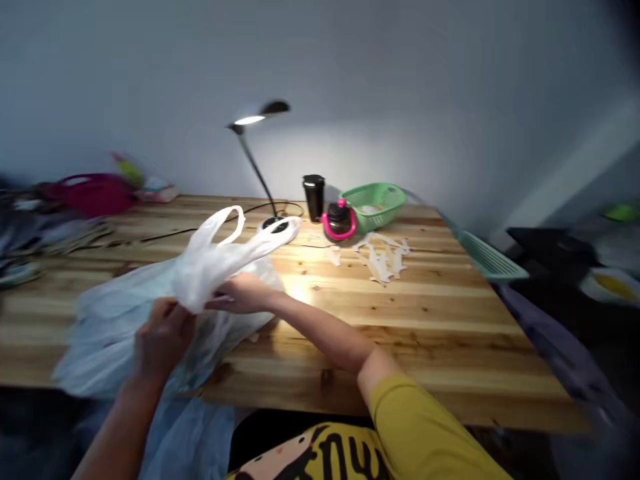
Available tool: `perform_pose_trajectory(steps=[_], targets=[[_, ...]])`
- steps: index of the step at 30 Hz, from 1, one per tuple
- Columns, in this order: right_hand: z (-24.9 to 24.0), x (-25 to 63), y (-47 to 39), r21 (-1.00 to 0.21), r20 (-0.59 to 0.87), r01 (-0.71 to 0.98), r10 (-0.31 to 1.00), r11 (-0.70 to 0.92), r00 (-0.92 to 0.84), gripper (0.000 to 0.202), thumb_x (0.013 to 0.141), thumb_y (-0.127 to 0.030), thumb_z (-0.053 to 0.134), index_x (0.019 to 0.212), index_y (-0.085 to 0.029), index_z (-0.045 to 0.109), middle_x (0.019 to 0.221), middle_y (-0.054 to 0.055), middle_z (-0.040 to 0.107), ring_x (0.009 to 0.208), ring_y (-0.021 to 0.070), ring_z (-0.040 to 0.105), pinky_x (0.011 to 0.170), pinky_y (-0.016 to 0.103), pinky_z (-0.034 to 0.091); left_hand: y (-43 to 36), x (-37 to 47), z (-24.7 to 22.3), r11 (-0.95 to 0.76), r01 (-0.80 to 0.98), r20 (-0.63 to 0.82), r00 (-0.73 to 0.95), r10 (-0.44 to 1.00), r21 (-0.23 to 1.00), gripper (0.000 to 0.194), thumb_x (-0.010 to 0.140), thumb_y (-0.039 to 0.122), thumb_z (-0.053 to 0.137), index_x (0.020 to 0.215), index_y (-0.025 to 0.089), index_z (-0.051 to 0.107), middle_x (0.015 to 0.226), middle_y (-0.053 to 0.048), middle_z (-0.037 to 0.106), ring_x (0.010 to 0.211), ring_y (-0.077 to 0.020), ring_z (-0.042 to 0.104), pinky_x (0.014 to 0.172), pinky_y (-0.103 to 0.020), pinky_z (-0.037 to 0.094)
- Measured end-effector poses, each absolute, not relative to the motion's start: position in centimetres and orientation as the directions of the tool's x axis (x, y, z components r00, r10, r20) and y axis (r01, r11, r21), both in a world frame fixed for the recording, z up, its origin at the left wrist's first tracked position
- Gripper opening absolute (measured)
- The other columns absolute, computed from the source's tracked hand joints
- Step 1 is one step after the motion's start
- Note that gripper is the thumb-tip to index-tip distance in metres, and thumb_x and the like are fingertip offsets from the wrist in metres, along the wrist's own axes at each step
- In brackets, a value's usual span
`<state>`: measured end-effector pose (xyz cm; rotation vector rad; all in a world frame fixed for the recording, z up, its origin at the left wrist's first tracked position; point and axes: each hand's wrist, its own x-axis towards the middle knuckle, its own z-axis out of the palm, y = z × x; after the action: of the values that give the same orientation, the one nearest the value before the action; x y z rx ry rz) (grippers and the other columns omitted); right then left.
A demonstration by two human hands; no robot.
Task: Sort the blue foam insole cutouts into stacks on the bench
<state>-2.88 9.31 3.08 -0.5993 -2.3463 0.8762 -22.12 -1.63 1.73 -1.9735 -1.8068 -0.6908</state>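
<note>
A white plastic bag (200, 267) lies on the wooden table, its two handle loops standing up and leaning right. Low on its gathered neck, my left hand (165, 333) is closed with the fingers pinching the plastic. My right hand (240, 293) reaches in from the right and is closed on the same neck, its fingertips partly covered by the plastic. The bag's wide, pale bluish body (115, 320) spreads out to the left and below my hands. What it contains cannot be made out.
Behind the bag stand a lit desk lamp (256, 160), a black tumbler (314, 200), a dark bottle with a pink ring (339, 223) and a green basket (385, 212). White strips (383, 260) lie on the table (400, 360). A pink bag (100, 193) and blurred clutter sit far left.
</note>
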Motion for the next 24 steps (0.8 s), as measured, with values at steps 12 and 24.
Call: perform_pose_trajectory(steps=[12, 24], targets=[[-0.2, 7.8, 13.6, -0.771, 0.306, 0.505, 0.921, 0.388, -0.24, 0.024, 0.082, -0.028, 0.05, 0.06, -0.022, 0.043, 0.058, -0.002, 0.041, 0.059, 0.0156, 0.044, 0.056, 0.026, 0.036, -10.7, -37.3, 5.7, 0.42, 0.896, 0.595, -0.419, 0.686, 0.147, 0.032, 0.097, 0.042, 0.041, 0.105, 0.022, 0.065, 0.075, -0.002, 0.065, 0.075, -0.0214, 0.061, 0.066, -0.026, 0.045], [2.4, -1.3, 5.4, -0.22, -0.082, 0.538, 0.534, 0.814, -0.841, 0.03, 0.092, -0.013, 0.045, 0.117, -0.013, 0.062, 0.099, 0.016, 0.074, 0.091, 0.026, 0.071, 0.083, 0.036, 0.054, -5.4, -21.3, 4.7, -0.336, 0.941, 0.284, 0.333, 0.899, -0.04, 0.034, 0.101, 0.02, 0.038, 0.121, 0.015, 0.065, 0.116, -0.016, 0.069, 0.107, -0.0258, 0.068, 0.091, -0.036, 0.056]])
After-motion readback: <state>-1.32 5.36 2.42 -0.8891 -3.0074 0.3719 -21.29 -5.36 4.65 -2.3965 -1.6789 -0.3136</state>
